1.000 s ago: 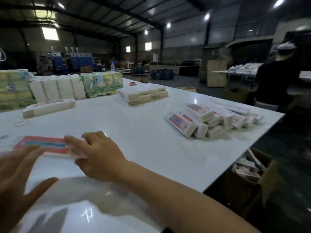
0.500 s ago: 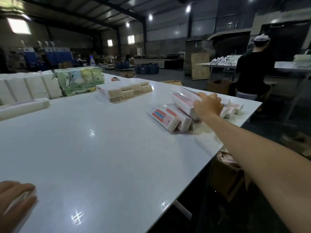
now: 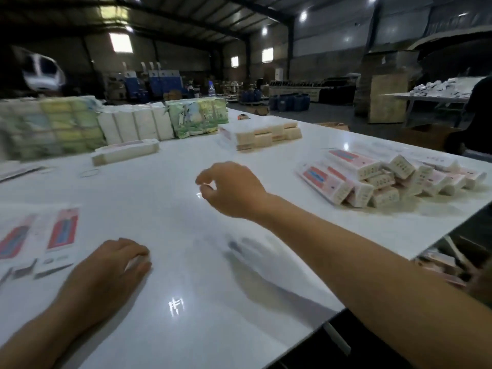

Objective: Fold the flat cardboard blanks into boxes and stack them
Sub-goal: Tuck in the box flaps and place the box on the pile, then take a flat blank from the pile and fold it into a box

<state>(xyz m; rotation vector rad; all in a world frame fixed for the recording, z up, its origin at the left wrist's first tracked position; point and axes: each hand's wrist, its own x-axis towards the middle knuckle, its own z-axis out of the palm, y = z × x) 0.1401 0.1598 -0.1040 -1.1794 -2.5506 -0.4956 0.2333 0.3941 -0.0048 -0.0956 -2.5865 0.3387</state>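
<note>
right hand raised over table, fingers loosely curled, empty, left hand knuckles down, grip unclear

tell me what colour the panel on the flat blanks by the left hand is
Red with a blue strip down the middle, on a white flat blank; the head view shows it, slightly blurred.
</note>
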